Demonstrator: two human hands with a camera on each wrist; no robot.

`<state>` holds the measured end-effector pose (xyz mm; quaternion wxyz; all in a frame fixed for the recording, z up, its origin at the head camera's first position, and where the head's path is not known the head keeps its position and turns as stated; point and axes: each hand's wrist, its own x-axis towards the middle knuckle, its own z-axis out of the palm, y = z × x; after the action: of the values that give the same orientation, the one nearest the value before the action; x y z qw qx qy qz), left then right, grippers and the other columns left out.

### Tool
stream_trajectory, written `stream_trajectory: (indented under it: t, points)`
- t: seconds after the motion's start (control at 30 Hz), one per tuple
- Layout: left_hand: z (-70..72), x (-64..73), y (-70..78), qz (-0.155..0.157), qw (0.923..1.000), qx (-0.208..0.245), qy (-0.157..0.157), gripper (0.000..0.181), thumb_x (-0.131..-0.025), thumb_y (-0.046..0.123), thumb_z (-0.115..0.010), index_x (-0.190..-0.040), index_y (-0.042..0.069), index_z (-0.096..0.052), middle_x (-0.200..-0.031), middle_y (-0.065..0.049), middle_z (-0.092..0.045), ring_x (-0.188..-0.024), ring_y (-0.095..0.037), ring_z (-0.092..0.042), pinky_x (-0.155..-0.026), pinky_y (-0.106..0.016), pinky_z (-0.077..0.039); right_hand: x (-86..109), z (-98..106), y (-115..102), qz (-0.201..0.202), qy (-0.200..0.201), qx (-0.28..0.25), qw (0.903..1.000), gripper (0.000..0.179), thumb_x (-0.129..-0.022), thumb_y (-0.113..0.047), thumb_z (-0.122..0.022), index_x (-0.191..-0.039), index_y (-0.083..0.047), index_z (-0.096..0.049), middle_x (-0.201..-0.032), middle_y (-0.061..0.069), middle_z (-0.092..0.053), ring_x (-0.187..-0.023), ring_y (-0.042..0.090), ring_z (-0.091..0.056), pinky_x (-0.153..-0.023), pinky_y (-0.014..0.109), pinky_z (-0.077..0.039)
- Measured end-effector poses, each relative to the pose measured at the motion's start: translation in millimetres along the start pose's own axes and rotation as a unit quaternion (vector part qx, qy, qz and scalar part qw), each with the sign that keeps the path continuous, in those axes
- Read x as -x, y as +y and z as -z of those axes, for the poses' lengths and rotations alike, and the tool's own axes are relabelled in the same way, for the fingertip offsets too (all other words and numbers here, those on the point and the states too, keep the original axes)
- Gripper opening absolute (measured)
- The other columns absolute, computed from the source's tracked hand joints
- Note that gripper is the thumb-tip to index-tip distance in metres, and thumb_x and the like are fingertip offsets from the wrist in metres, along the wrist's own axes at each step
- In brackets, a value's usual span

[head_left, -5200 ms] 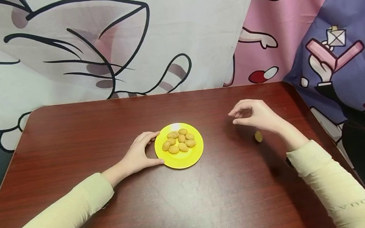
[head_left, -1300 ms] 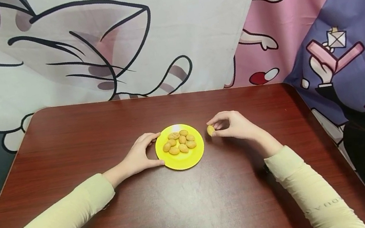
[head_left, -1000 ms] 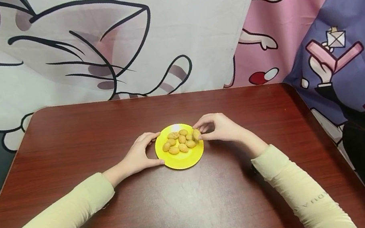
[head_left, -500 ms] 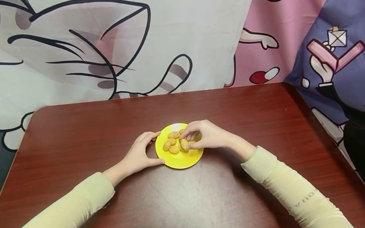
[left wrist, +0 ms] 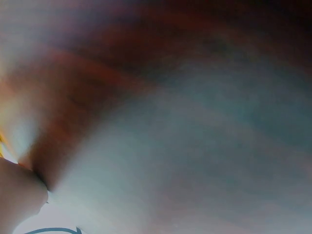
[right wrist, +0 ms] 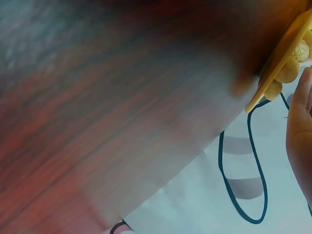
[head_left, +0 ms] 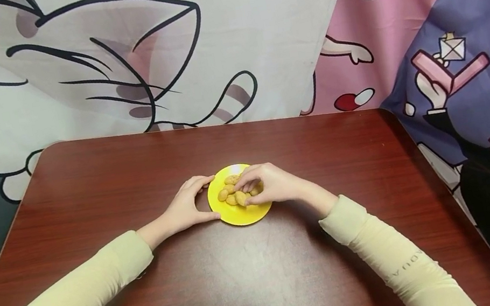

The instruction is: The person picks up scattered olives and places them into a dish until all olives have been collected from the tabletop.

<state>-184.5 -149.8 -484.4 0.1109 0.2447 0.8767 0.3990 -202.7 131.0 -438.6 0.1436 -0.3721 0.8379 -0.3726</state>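
A round yellow plate (head_left: 248, 218) stands on the table with several small oval yellow-brown pieces (head_left: 223, 195), nut-like in look, lying on it. My left hand (head_left: 181, 208) holds the plate's left rim between thumb and fingers, which are curved round the edge. Over the plate's right half, my right hand (head_left: 275, 183) pinches one oval piece (head_left: 240, 198) between thumb and fingertips, low among the others. That hand hides part of the plate and some of the pieces. In the right wrist view, the plate (right wrist: 265, 80) shows edge-on with part of the hand beside it.
Both hands work over a dark red-brown wooden table (head_left: 163, 304). Behind it hangs a white cloth (head_left: 273, 33) with a cartoon cat, and a pink and purple printed cloth (head_left: 463, 109) hangs at the right. The left wrist view is mostly blurred.
My right hand picked up the loose oval piece from the table's right side and carried it left over the plate, then lowered it among the others. My left hand has stayed on the rim.
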Motion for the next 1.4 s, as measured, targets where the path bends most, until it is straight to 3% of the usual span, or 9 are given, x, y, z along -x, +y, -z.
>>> stream_trajectory:
  t: [0.3,0.63,1.4]
  points:
    - [0.0,-0.6,-0.5,0.0,1.0,-0.005,-0.001,0.094,-0.08,0.026,-0.095,-0.156,-0.001,-0.048,-0.148,-0.019,-0.055,-0.133,-0.036,-0.052,-0.114,-0.055,-0.045,-3.1,-5,-1,0.024,-0.018,0.054,0.9981,0.031,-0.083,-0.01,-0.09,-0.113,-0.011,-0.083,-0.115,0.005,-0.078,-0.106,0.017,-0.071,-0.096,0.027,-0.058]
    - [-1.1,-0.2,-1.4,0.0,1.0,-0.005,0.0,0.094,-0.08,0.026,-0.095,-0.157,-0.001,-0.047,-0.149,-0.019,-0.055,-0.133,-0.036,-0.052,-0.114,-0.055,-0.045,-1.9,-6,0,0.044,-0.03,0.074,0.9958,0.031,-0.085,-0.008,-0.087,-0.115,-0.012,-0.083,-0.12,0.005,-0.078,-0.121,0.021,-0.069,-0.111,0.038,-0.053]
    - [-2.0,-1.2,-1.4,0.001,1.0,-0.006,0.001,0.094,-0.079,0.026,-0.096,-0.156,0.0,-0.048,-0.148,-0.019,-0.055,-0.133,-0.036,-0.052,-0.113,-0.055,-0.045,1.2,-12,1,0.07,-0.038,0.104,0.9914,0.025,-0.085,-0.005,-0.085,-0.109,-0.013,-0.083,-0.112,0.002,-0.077,-0.118,0.02,-0.067,-0.116,0.04,-0.049]
